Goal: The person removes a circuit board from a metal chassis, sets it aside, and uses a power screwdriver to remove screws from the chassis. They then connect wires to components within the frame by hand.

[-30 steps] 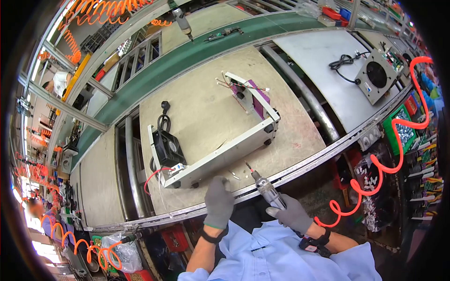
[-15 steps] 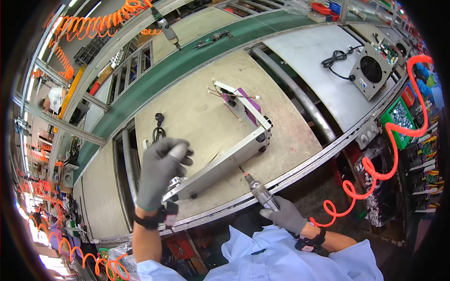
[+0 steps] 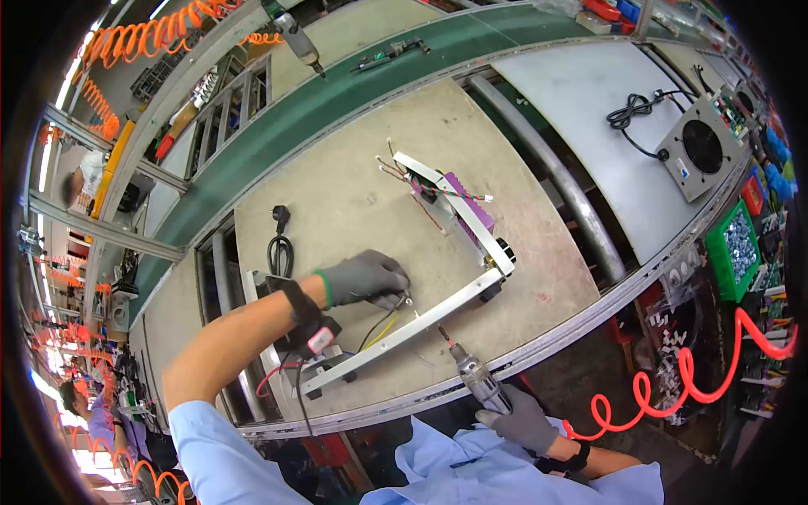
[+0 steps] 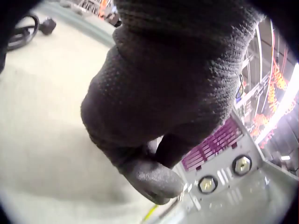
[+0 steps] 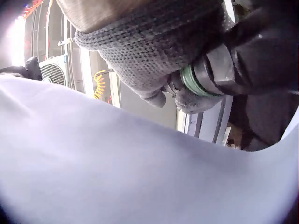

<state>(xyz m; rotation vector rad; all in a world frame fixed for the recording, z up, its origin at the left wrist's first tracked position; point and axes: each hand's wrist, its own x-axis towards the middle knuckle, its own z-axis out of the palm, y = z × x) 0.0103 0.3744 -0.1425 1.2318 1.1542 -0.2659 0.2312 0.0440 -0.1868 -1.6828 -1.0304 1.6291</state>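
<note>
A white metal chassis [image 3: 396, 337] stands on the beige board, with a purple perforated part [image 3: 465, 202] and loose connector wires at its far right corner. My gloved left hand [image 3: 364, 279] reaches over the chassis and pinches the ends of a yellow wire [image 3: 383, 331] and a dark wire between thumb and fingers, close to the inner wall. In the left wrist view the yellow wire [image 4: 150, 213] emerges below the fingertips. My gloved right hand [image 3: 522, 419] grips a pneumatic screwdriver [image 3: 481, 380], its bit pointing toward the chassis's near wall. My left forearm hides much of the black fan.
A black power cord [image 3: 280, 244] lies beyond the chassis. Rightward, a fan unit [image 3: 700, 147] sits on another board past a metal roller [image 3: 555, 168]. A green bin [image 3: 735, 251] of small metal parts and a red coiled hose [image 3: 648, 408] are at right. Another screwdriver [image 3: 300, 44] hangs overhead.
My left hand has moved from the near edge, across the chassis's left end, to inside it, and now pinches the wires. My right hand keeps the screwdriver near the front edge.
</note>
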